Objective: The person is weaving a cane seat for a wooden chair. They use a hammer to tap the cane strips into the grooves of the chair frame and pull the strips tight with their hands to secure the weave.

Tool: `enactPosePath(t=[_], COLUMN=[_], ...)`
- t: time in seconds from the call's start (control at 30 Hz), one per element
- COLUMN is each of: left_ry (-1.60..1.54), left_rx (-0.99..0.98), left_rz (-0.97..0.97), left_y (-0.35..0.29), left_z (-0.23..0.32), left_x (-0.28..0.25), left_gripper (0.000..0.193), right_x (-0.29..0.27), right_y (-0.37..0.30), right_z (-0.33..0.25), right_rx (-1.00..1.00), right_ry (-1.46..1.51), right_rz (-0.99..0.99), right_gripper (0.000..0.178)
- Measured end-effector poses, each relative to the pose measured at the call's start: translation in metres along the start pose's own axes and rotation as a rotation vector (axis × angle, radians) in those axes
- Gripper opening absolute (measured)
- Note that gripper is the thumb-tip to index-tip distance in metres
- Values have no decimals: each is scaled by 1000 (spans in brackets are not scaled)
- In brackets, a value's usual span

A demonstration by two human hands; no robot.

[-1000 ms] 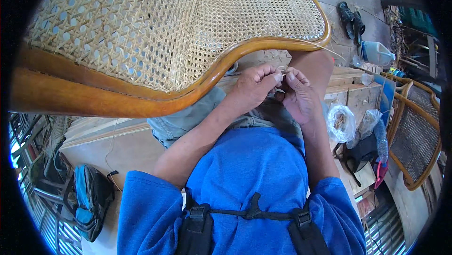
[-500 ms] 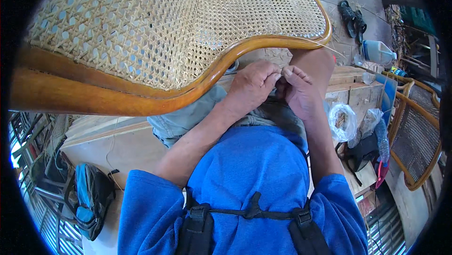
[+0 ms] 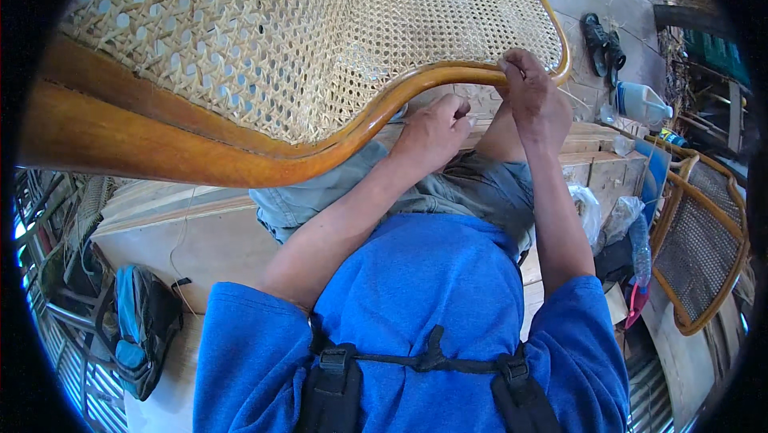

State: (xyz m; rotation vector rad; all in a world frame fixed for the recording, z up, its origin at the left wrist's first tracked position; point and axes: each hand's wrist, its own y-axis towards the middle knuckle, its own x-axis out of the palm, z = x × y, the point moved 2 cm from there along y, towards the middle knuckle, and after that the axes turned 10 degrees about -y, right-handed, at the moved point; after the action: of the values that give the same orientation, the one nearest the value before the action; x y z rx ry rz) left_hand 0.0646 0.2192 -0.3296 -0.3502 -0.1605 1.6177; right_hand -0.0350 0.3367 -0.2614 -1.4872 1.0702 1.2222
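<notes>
A cane-woven chair (image 3: 448,13) with a curved, varnished wooden frame (image 3: 384,109) lies across the space in front of me. My right hand (image 3: 534,105) is raised to the frame's right part, beside the edge of the weave. Its thumb and fingers are pinched together, and whatever is between them is too small to make out. Over my lap, just below the curved frame, is my left hand (image 3: 434,131), its fingers curled in and thumb close to them. What it holds, if anything, is hidden.
A wooden bench or box (image 3: 588,157) is under me. Black sandals (image 3: 602,43) and a translucent jug (image 3: 642,103) lie at the upper right. A second cane chair part (image 3: 702,229) leans at the right. A backpack (image 3: 144,329) sits at the lower left.
My hands, together over my lap before, have parted. The right hand has moved up to the frame; the left stays low and has shifted slightly down. The view has shifted a little.
</notes>
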Motion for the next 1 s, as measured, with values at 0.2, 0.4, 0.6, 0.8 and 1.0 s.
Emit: enactPosePath(t=[0.2,0.4,0.6,0.8,1.0], left_ry=[15,47,76,137,313], left_rx=[1,-12,56,203,329], left_rz=[-56,-83,-32,3,-41], left_y=[1,1,5,24,87], left_z=[-1,-1,-4,9,36], left_x=[1,4,6,6,9], left_gripper=[27,26,24,21,18], right_x=[40,17,21,44,52], right_y=[14,1,4,6,6], right_z=[17,-2,11,49,59], right_rx=[-304,-196,-20,93,83], right_ry=[185,145,161,353,862], right_rz=[182,197,152,246,297], right_gripper=[9,9,12,15,11])
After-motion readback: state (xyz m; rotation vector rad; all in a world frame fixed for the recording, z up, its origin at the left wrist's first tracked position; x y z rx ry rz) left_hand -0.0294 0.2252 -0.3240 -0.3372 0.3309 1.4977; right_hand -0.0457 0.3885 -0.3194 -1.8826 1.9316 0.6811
